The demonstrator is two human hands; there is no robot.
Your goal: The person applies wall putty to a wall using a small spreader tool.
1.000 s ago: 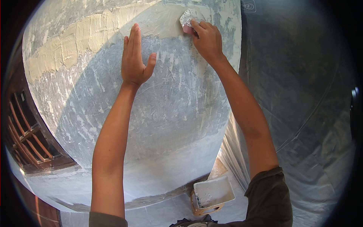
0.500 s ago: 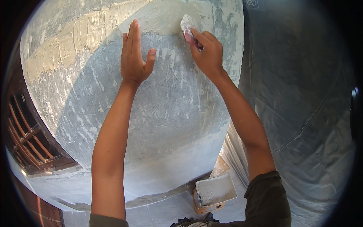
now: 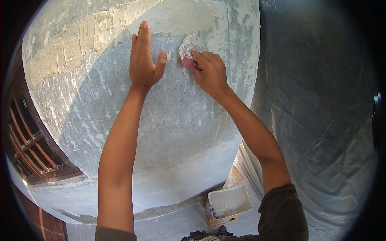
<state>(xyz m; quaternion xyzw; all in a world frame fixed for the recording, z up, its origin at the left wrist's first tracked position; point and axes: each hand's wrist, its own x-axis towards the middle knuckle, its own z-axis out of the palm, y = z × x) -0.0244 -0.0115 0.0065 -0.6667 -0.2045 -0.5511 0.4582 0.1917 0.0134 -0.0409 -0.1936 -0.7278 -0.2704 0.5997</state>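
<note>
A grey plastered wall (image 3: 161,108) fills the middle of the view, with a band of cream filler (image 3: 92,32) across its upper part. My left hand (image 3: 145,64) lies against the wall, fingers stretched upward and thumb apart, with nothing in it. To its right, my right hand (image 3: 212,74) grips a putty knife (image 3: 187,50) with a pinkish-red handle part and a blade smeared with white filler. The blade is at the wall, just below the lower edge of the filler band. My fingers hide part of the handle.
Low beside my right elbow is a rectangular tub (image 3: 229,201) of pale filler, resting on a yellowish crate (image 3: 213,219). A brown wooden window frame (image 3: 38,152) borders the wall at left. Grey plastic sheeting (image 3: 317,120) hangs along the right.
My right hand has moved down and to the left with the putty knife, whose blade now shows broader and tilted. My left hand has stayed nearly in place.
</note>
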